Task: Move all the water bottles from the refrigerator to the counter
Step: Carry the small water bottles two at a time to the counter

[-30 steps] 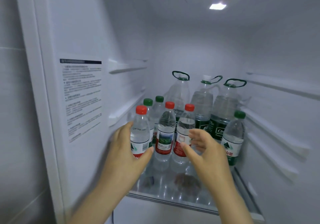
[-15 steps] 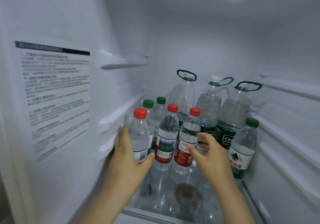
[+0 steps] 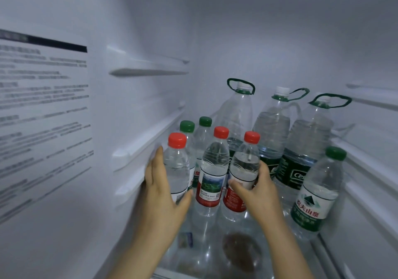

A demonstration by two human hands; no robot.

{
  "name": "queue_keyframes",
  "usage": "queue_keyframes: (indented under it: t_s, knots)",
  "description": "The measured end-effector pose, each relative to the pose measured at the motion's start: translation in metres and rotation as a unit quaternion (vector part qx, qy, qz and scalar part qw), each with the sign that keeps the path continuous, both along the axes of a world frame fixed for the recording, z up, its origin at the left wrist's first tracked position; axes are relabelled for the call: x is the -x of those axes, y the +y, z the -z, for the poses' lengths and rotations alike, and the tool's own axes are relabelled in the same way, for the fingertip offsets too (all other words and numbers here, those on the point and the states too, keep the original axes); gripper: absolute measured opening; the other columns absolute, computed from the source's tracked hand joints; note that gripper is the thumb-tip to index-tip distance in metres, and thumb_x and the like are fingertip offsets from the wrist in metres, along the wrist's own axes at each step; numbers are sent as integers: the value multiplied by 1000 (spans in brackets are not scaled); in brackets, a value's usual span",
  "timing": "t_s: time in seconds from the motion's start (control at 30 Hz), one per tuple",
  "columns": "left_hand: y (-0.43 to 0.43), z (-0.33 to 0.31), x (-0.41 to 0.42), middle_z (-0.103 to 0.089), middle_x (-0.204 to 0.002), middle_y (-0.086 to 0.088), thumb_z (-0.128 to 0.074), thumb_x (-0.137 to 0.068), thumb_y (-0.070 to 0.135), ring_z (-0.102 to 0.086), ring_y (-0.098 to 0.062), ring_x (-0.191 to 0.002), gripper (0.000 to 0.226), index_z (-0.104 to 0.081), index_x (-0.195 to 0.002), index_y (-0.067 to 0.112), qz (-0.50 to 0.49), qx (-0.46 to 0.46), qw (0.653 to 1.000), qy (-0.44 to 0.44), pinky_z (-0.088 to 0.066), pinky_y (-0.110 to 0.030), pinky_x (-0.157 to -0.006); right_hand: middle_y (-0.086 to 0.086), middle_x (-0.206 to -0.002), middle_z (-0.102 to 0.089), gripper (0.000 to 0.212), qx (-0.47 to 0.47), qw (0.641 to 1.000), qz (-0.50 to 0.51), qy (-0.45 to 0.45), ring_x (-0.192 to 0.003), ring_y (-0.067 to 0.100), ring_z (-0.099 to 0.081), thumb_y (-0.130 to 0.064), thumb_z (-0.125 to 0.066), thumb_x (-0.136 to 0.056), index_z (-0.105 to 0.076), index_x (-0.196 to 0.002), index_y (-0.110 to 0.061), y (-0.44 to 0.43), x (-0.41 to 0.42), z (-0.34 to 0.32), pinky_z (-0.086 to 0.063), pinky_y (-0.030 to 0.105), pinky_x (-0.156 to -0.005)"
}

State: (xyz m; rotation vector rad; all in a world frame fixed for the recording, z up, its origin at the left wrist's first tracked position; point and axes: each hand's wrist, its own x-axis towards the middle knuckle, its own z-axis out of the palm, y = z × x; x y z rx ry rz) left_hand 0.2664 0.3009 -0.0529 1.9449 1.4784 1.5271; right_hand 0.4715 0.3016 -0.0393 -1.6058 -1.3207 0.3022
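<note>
Wrapping both hands round bottles: L hand (image 3: pixel 160 194) is curling thumb and fingers round the left red-cap bottle (image 3: pixel 177 166) at mid-body. R hand (image 3: pixel 261 194) is closing thumb in front, fingers behind, on the right red-cap bottle (image 3: pixel 245 166) at label height. Both bottles are standing upright in the front row on the fridge's glass shelf (image 3: pixel 237 255); whether they're lifting yet can't be told.

A sec ago the R hand was hanging just short, fingers off the plastic. Now it's making contact, so both grips look set and the 1st pair is prob. ready to come out.

Between the wrists, at 12 o'clock, the middle red-cap bottle (image 3: pixel 213 171) is standing close against its neighbours. Two green-cap bottles (image 3: pixel 187 132) are sitting behind at 11 o'clock. Three big handled jugs (image 3: pixel 273 125) are lining the back, 12 to 2 o'clock. At 3 o'clock the lone green-cap bottle (image 3: pixel 318 192) is standing near the R wall. At 9 o'clock a printed sticker (image 3: pixel 43 117) is showing on the L wall.

No counter in view; all nine are sitting in the fridge.
</note>
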Motion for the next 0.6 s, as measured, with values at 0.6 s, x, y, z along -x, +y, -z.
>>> queue_keyframes:
  t_s: [0.6]
  knots:
    - [-47, -5, 8, -62, -106, 20, -85, -67, 20, -55, 13, -91, 68, -47, -120, 41, 66, 97, 988, -102, -39, -6, -69, -18, -94, -70, 46, -108, 987, 48, 109, -88, 2, -66, -29, -87, -61, -64, -100, -41, -58, 15, 25, -56, 31, -78]
